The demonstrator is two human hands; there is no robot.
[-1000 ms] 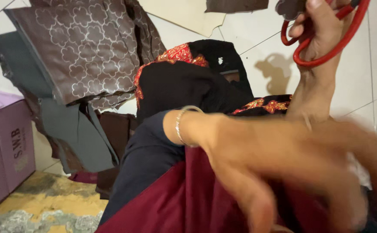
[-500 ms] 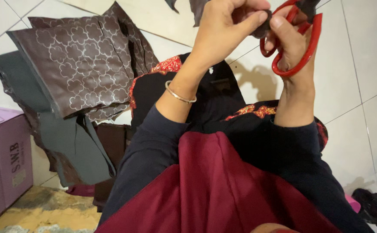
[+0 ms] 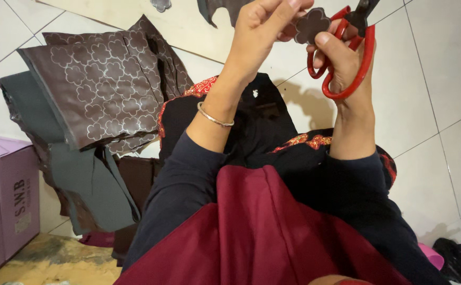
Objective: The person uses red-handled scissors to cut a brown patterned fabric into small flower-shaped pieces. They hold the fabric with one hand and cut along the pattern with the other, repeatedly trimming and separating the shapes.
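One brown cutout (image 3: 311, 24) pinched in left hand (image 3: 264, 21), one pair of red scissors (image 3: 346, 58) gripped in right hand (image 3: 341, 58), one bracelet (image 3: 214, 117) on left wrist.

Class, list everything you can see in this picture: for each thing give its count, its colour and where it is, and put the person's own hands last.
Flower-shaped cutout: one, dark brown, held up at top centre.
Scissors: one pair, red handles, dark blades, top right.
Patterned sheet: one, brown with pale flower outlines, on the floor at left.
Grey sheet: one, dark grey, under the patterned sheet.
Cardboard box: one, purple, far left edge.
Bangle: one, silver, on the left wrist.
Maroon cloth: one, bottom centre, over the lap.
Black garment: one, black with red and gold trim, below the arms.
Tiled floor: white, right side.
Left hand: grip on the cutout.
Right hand: grip through the scissors' handles.
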